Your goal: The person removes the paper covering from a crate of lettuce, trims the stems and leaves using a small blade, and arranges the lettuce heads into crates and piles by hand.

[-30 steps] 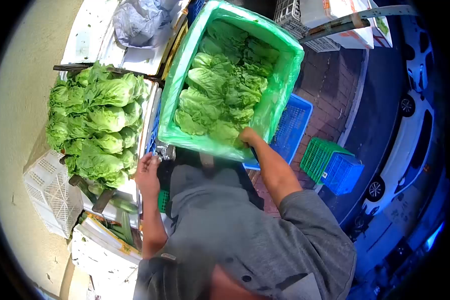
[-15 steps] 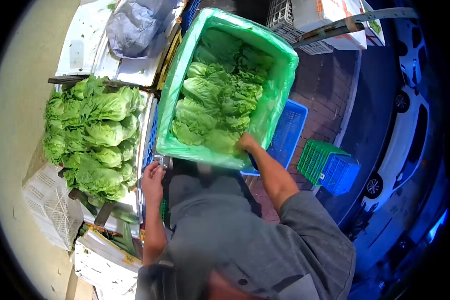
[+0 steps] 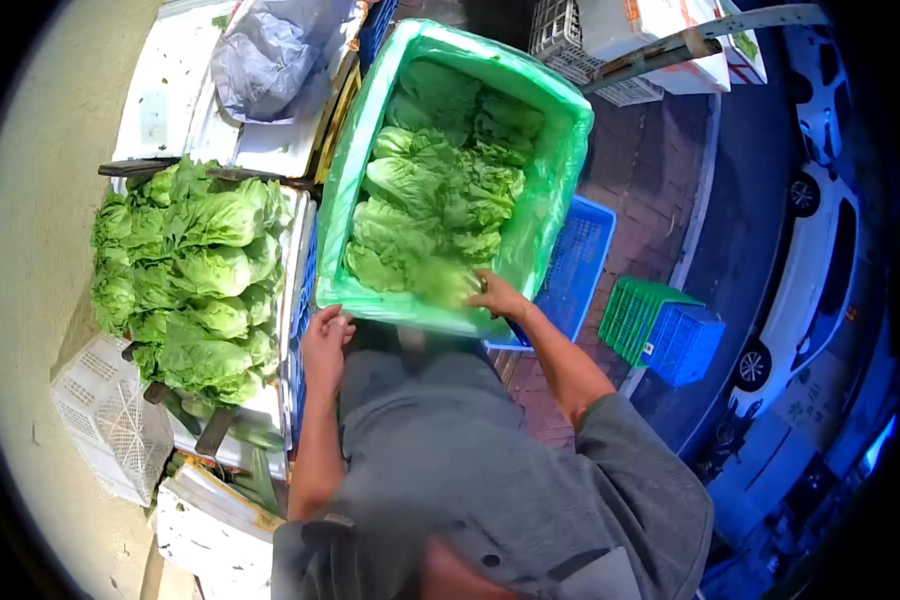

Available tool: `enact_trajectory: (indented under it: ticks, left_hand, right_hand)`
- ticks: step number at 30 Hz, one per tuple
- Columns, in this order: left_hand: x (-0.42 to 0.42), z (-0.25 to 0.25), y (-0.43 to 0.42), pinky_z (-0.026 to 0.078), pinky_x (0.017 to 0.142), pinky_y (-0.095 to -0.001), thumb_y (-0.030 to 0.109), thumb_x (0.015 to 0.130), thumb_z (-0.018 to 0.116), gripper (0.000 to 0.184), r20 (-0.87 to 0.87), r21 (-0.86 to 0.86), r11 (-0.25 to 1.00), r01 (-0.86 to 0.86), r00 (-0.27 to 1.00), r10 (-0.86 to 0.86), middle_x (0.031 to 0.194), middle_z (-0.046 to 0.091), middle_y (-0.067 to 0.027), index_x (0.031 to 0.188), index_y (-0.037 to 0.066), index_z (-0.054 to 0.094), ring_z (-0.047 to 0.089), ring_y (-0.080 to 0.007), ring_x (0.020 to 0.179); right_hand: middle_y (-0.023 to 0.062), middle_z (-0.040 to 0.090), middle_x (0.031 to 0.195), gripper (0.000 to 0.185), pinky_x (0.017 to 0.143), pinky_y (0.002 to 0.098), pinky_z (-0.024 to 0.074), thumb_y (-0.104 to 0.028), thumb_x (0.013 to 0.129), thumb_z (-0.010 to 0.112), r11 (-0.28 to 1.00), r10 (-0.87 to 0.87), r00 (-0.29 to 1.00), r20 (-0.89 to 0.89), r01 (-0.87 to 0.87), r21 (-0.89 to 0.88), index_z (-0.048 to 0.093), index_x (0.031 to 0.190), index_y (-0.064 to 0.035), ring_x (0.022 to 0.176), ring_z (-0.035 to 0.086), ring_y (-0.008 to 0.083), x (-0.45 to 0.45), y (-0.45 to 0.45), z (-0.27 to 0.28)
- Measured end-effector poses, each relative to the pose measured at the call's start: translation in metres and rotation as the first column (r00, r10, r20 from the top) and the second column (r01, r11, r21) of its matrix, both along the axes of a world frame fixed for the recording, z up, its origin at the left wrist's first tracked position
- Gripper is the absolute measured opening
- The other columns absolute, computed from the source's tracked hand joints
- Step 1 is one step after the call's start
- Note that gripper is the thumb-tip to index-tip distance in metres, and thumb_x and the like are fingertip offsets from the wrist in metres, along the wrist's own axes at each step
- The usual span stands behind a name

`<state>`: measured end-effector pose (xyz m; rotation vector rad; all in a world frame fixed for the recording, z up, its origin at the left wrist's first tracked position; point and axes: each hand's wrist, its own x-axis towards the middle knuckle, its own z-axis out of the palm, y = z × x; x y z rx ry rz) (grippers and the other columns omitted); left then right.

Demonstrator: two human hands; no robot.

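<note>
A box lined with green plastic stands in front of me, with several heads of lettuce packed in rows. At its near right corner my right hand grips a head of lettuce, which is smeared by motion. A dark narrow thing shows beside that wrist; its kind is unclear. My left hand is at the near left corner of the box, fingers curled by the liner's edge. Whatever those fingers hold, if anything, is hidden.
More lettuce is piled on a white foam box to the left, above a white basket. A grey plastic bag lies farther back. Blue and green crates stand right, near a road with parked cars.
My left hand has moved up and right to the box's corner. My right hand has shifted slightly, and the lettuce by its fingers is now blurred by motion.
</note>
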<state>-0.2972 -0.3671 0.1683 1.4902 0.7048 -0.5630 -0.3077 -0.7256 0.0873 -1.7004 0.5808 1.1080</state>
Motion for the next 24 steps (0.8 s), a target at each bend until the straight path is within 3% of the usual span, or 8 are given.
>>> enact_trajectory:
  ticks: [5,6,9,10,18,21,22,24]
  left_hand:
    - [0.0,-0.01,-0.026,0.052,0.072,-0.0238,0.019,0.096,0.058,0.034,-0.059,-0.059,0.994,0.096,0.993,-0.099,0.103,0.067,-0.0125,0.123,-0.003,0.056,0.066,-0.0153,0.083]
    - [-0.002,-0.012,-0.03,0.052,0.072,-0.024,0.02,0.096,0.059,0.035,-0.067,-0.078,0.993,0.093,0.993,-0.098,0.103,0.067,-0.0122,0.123,-0.003,0.055,0.066,-0.0153,0.083]
    - [-0.006,-0.017,-0.045,0.052,0.072,-0.0246,0.022,0.096,0.06,0.037,-0.115,-0.157,0.984,0.078,0.989,-0.097,0.101,0.067,-0.0113,0.123,-0.003,0.055,0.065,-0.0154,0.081]
    - [-0.008,-0.017,-0.05,0.053,0.072,-0.0247,0.022,0.096,0.06,0.037,-0.152,-0.194,0.978,0.073,0.983,-0.104,0.101,0.067,-0.011,0.123,-0.003,0.055,0.065,-0.0153,0.08]
    - [0.003,-0.012,-0.106,0.052,0.084,-0.0471,0.058,0.09,0.059,0.077,-0.472,-0.494,0.862,-0.115,0.868,-0.155,0.126,0.055,-0.0178,0.141,0.005,0.039,0.059,-0.032,0.106]
    - [0.017,-0.008,-0.139,0.049,0.091,-0.0467,0.052,0.094,0.057,0.068,-0.409,-0.696,0.665,-0.27,0.911,-0.059,0.129,0.054,-0.0164,0.139,0.004,0.041,0.057,-0.0312,0.112]
    - [0.022,-0.006,-0.151,0.047,0.094,-0.0451,0.047,0.095,0.057,0.063,-0.401,-0.75,0.577,-0.322,0.916,-0.011,0.129,0.054,-0.016,0.137,0.003,0.042,0.056,-0.0303,0.115]
    - [0.026,-0.003,-0.176,0.048,0.095,-0.0439,0.044,0.096,0.057,0.056,-0.353,-0.692,0.662,-0.289,0.935,0.04,0.124,0.058,-0.0149,0.132,0.003,0.046,0.059,-0.0279,0.11]
  right_hand:
    - [0.0162,0.06,0.1,0.08,0.047,0.0317,0.0473,-0.034,0.076,0.076,0.983,-0.131,0.988,0.084,0.14,-0.117,0.043,0.138,0.0032,0.066,0.058,0.0205,-0.015,0.026,0.001]
    - [0.0203,0.052,0.137,0.082,0.058,0.0355,0.0549,-0.038,0.08,0.072,0.996,-0.041,0.999,-0.007,0.04,-0.08,0.039,0.144,0.0016,0.1,0.062,0.0285,-0.005,0.026,0.011]
    - [0.0208,0.054,0.134,0.084,0.058,0.0354,0.0544,-0.036,0.081,0.072,0.988,-0.147,0.985,-0.09,0.15,0.026,0.035,0.145,0.0042,0.094,0.063,0.0271,-0.014,0.018,-0.013]
    - [0.0082,0.063,0.082,0.07,0.046,0.0311,0.0467,-0.028,0.08,0.07,0.95,-0.306,0.951,0.051,0.308,-0.057,0.046,0.138,0.0041,0.057,0.054,0.0136,-0.021,0.025,-0.009]
    - [0.0065,0.063,0.101,0.057,0.055,0.0258,0.0472,-0.02,0.086,0.068,0.951,-0.305,0.877,0.372,0.298,0.079,0.051,0.138,-0.0051,0.067,0.055,0.0116,-0.033,0.014,0.074]
    - [0.0108,0.062,0.106,0.053,0.062,0.0279,0.049,-0.013,0.083,0.071,0.99,0.021,0.669,0.743,0.089,-0.108,0.055,0.133,-0.0053,0.07,0.055,0.0145,-0.032,0.015,0.117]
    - [0.0204,0.06,0.114,0.05,0.079,0.0363,0.0526,-0.013,0.084,0.068,0.995,0.037,0.722,0.691,0.039,-0.094,0.055,0.133,-0.0107,0.094,0.065,0.0322,-0.031,0.015,0.137]
    - [0.0202,0.059,0.117,0.05,0.08,0.0378,0.0529,-0.01,0.083,0.069,0.97,0.187,0.608,0.771,0.01,-0.243,0.056,0.13,-0.0097,0.097,0.064,0.0349,-0.037,0.017,0.144]
